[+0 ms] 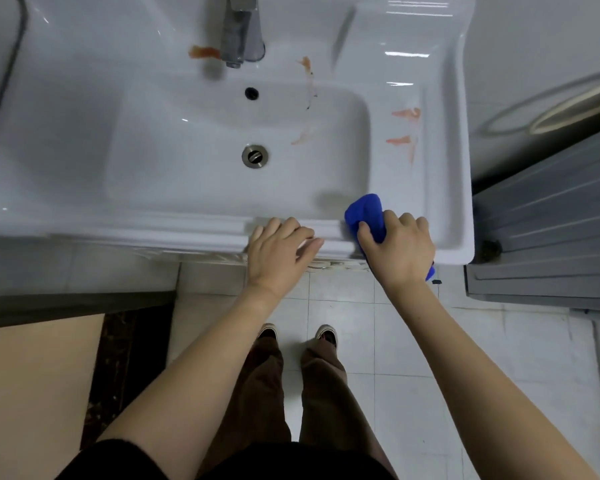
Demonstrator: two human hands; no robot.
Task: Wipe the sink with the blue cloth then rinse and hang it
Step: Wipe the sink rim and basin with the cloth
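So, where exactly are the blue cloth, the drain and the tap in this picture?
blue cloth (366,211), head view, on its bunched upper fold.
drain (255,156), head view, on the middle of its round metal fitting.
tap (239,32), head view, on the middle of its metal spout.

tap (238,36) cropped above, blue cloth (365,212) partly hidden

White sink (174,233), orange smears (405,114) on it, blue cloth (366,213) on front rim

A bathroom: white ceramic sink (444,209), metal tap (239,32), tiled floor (395,341).
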